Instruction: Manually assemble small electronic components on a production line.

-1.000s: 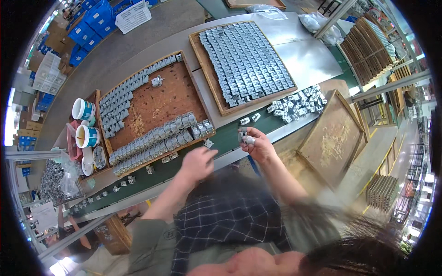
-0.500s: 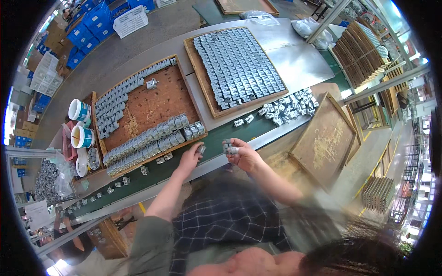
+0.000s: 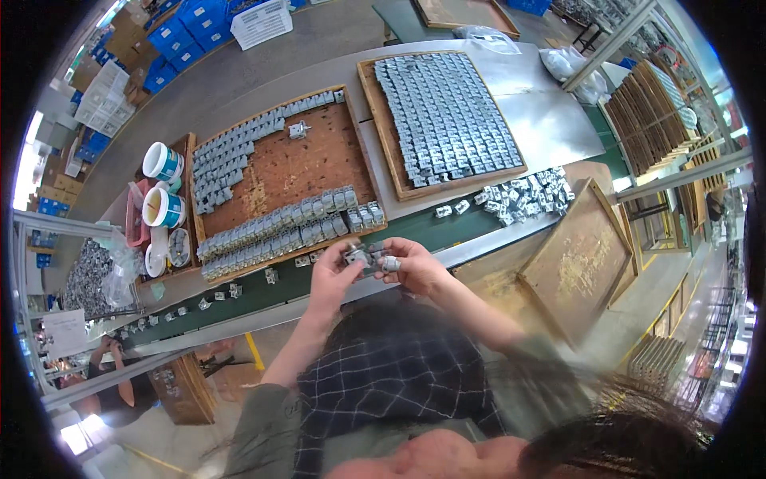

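Observation:
My left hand (image 3: 333,275) is closed on a small silvery metal part (image 3: 356,256). Close beside it, fingers bent, my right hand (image 3: 421,270) grips another small metal part (image 3: 389,264). The two hands almost meet over the near edge of the green conveyor belt (image 3: 431,235); whether the two parts touch is hard to make out. Just beyond them lies a wooden tray (image 3: 279,172) with rows of similar metal parts along its left and near sides. A single part (image 3: 298,130) stands apart on its brown base.
A second wooden tray (image 3: 386,152), packed with parts, lies farther right. A loose heap of parts (image 3: 527,194) sits on the belt at right, and several single parts at left. White tubs (image 3: 163,209) stand left of the near tray. An upright wooden tray (image 3: 578,255) leans at right.
My hands have come together; the left moved right toward the right hand, each with a metal part. The whole view has shifted, so the trays appear farther right.

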{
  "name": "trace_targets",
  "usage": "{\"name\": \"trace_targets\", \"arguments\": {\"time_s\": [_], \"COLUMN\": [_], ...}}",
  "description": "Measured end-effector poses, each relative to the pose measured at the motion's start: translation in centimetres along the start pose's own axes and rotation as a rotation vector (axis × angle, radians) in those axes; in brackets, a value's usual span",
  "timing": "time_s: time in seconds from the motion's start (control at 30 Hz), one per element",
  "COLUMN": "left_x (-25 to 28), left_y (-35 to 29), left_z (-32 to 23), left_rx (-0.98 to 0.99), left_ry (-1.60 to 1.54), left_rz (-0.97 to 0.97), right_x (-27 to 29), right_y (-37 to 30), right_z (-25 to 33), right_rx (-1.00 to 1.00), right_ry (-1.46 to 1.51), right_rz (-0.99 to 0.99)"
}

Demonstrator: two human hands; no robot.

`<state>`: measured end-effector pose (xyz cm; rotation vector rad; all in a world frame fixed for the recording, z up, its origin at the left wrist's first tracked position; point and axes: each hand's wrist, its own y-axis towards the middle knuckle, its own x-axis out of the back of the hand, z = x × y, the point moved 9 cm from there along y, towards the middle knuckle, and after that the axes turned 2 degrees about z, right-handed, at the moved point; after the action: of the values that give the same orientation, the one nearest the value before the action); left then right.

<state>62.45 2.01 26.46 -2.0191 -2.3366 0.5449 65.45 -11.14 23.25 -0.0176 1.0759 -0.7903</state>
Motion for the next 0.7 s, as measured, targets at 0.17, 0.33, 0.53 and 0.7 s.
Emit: {"name": "trace_targets", "arguments": {"time_s": [0.17, 0.33, 0.53, 0.7], "left_x": [0.9, 1.6, 3.1, 6.0], "left_y": [0.0, -0.5, -0.6, -1.3], "left_z": [1.1, -1.1, -3.2, -5.6], "left_rx": [0.068, -0.096, -0.121, -0.265], "left_ry": [0.017, 0.238, 0.52, 0.966], "left_rz": [0.117, 0.105, 0.108, 0.003], "right_x": [-2.1, -2.9, -4.0, -8.0], "right_y": [0.8, 2.1, 4.2, 5.3], "right_z": [0.9, 1.8, -4.0, -5.9], "right_rx": [0.022, 0.139, -0.205, -0.244], "right_ry": [-0.19, -0.737, 0.007, 0.012], "right_rz": [0.022, -0.027, 0.061, 0.073]}}
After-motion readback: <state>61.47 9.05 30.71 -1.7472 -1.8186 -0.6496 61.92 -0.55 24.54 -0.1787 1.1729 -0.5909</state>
